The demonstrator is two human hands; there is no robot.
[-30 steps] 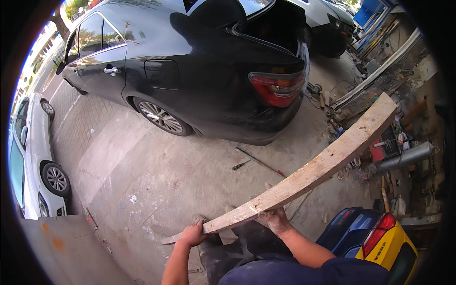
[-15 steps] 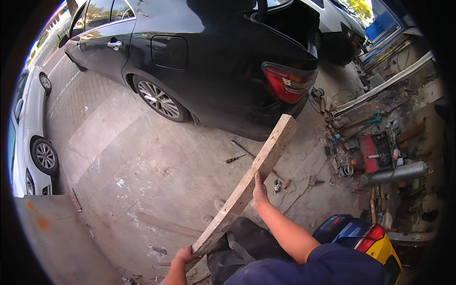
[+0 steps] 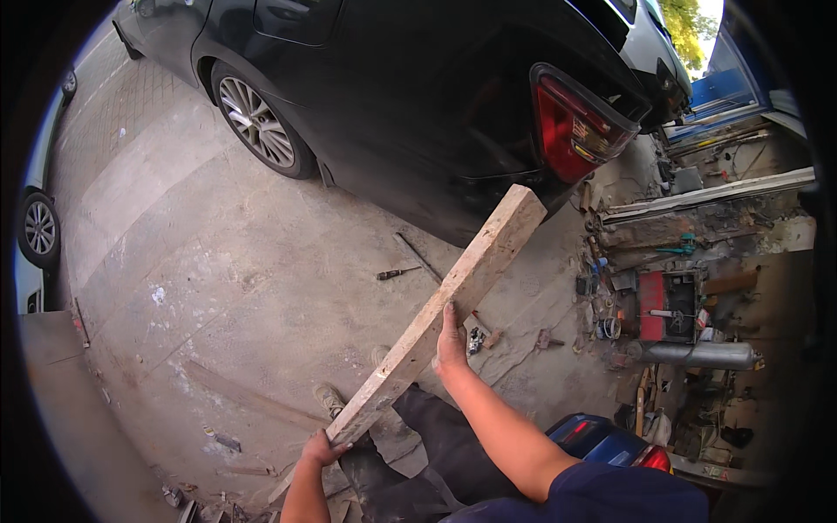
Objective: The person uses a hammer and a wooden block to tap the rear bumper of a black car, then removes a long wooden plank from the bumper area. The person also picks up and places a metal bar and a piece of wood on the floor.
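A long, thick wooden beam [image 3: 418,336] slants across the middle, its far end raised beside the black car's [image 3: 418,105] rear corner, just below the red tail light [image 3: 562,131]. Whether that end touches the bumper I cannot tell. My left hand [image 3: 321,449] is closed around the beam's near end. Further up, my right hand [image 3: 450,344] grips it from the right side, thumb on the upper face and fingers hidden beneath. On the concrete beyond the beam lie a screwdriver-like tool [image 3: 398,273] and a thin metal bar [image 3: 417,254].
Tools and scrap clutter the right side, including a red toolbox [image 3: 651,305] and a silver metal cylinder [image 3: 697,354]. A blue car-shaped body [image 3: 580,440] sits low beside my right arm. A light-coloured car [image 3: 30,261] stands at far left. One of my shoes [image 3: 330,399] shows below the beam.
My view has shifted toward the car's rear corner, which now appears larger and closer. The beam's far end is nearer the tail light. Both hands keep their hold.
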